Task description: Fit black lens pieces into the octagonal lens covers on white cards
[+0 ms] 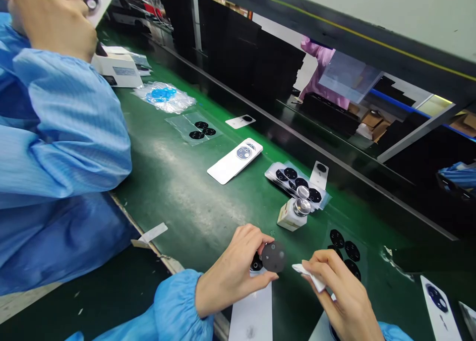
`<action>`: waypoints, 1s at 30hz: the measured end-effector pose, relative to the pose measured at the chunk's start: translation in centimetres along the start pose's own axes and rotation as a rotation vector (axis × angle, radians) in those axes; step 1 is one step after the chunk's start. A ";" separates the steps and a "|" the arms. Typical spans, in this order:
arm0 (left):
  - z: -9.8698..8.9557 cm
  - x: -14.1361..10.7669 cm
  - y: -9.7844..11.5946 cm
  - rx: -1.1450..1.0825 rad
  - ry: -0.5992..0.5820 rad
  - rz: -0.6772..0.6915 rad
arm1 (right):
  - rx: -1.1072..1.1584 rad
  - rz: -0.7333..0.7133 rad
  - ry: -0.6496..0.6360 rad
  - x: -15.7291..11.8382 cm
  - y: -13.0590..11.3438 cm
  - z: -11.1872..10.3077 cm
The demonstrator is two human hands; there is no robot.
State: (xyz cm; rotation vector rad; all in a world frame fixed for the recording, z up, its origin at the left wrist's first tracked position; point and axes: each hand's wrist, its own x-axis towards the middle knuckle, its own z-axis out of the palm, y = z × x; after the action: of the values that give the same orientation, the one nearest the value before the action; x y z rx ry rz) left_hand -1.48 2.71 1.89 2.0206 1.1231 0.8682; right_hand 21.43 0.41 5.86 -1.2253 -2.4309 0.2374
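Near the bottom middle, my left hand point(238, 271) pinches a dark round camera lens cover point(274, 256) by its edge between thumb and fingers. Beneath it lies a white phone back panel point(253, 313), partly hidden by the hand. My right hand point(340, 286), a short way to the right, is closed on a folded white wipe point(314, 277); wipe and cover are apart. Under and behind that hand are a plastic sheet with several black lens covers point(351, 251) and part of another white panel point(319, 328). A small bottle with a metal cap point(292, 216) stands beyond both hands.
Past the bottle, bagged lens covers point(290, 173) sit beside a small white panel point(320, 175). White panels point(232, 165) and a clear bag of black covers point(195, 128) lie farther left. A co-worker's blue sleeve point(67, 123) reaches over the left side. A metal rail point(297, 138) borders the green table.
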 end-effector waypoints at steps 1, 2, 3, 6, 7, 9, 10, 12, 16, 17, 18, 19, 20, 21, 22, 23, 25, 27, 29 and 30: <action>0.0 0.0 0.0 0.002 -0.002 0.000 | -0.019 -0.017 0.018 -0.1 0.1 0.1; 0.1 0.0 -0.1 0.002 -0.003 0.001 | -0.039 -0.031 0.035 -0.2 0.2 0.2; 0.1 0.0 -0.1 0.000 -0.004 0.002 | -0.059 -0.045 0.050 -0.3 0.3 0.3; 0.3 -0.1 -0.2 -0.015 0.001 0.010 | -0.114 -0.074 0.074 -0.4 0.3 0.3; 0.3 -0.2 -0.2 -0.023 0.004 0.015 | -0.129 -0.079 0.077 -0.4 0.3 0.3; 0.4 -0.3 -0.1 -0.039 0.002 0.018 | -0.149 -0.079 0.071 -0.2 0.1 0.4; 0.4 -0.3 0.0 -0.045 -0.004 0.017 | -0.153 -0.079 0.063 -0.1 0.1 0.5; 0.5 -0.3 0.2 -0.051 -0.027 0.013 | -0.147 -0.073 0.047 0.1 -0.1 0.7; 0.5 -0.3 0.4 -0.055 -0.070 0.022 | -0.142 -0.061 0.066 0.8 -0.6 1.2; 0.6 -0.3 0.4 -0.055 -0.079 0.026 | -0.156 -0.064 0.065 1.0 -0.7 1.2; 0.6 -0.3 0.4 -0.055 -0.085 0.031 | -0.174 -0.075 0.053 1.2 -0.9 1.2; 0.6 -0.3 0.5 -0.054 -0.090 0.034 | -0.193 -0.094 0.037 1.4 -1.0 1.1; 0.6 -0.3 0.5 -0.053 -0.095 0.037 | -0.205 -0.118 0.023 1.5 -1.1 1.0; 0.6 -0.3 0.5 -0.052 -0.098 0.038 | -0.213 -0.143 0.014 1.6 -1.1 0.8; 0.7 -0.3 0.5 -0.049 -0.100 0.040 | -0.215 -0.162 0.019 1.7 -1.2 0.7; 0.7 -0.3 0.6 -0.047 -0.100 0.043 | -0.215 -0.176 0.033 1.7 -1.2 0.6; 0.7 -0.3 0.7 -0.043 -0.103 0.046 | -0.211 -0.185 0.059 1.7 -1.2 0.4; 0.7 -0.3 0.8 -0.039 -0.106 0.049 | -0.210 -0.191 0.058 1.6 -1.2 0.4; 0.7 -0.2 1.0 -0.034 -0.113 0.053 | -0.202 -0.200 0.040 1.5 -1.1 0.4; 0.6 -0.1 1.0 -0.031 -0.115 0.054 | -0.199 -0.205 0.037 1.5 -1.1 0.3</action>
State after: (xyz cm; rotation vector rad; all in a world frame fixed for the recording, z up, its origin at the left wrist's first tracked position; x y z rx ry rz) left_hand -0.56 2.01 2.31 2.0559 0.9896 0.7806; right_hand 19.64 0.95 6.36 -1.0363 -2.5730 -0.0873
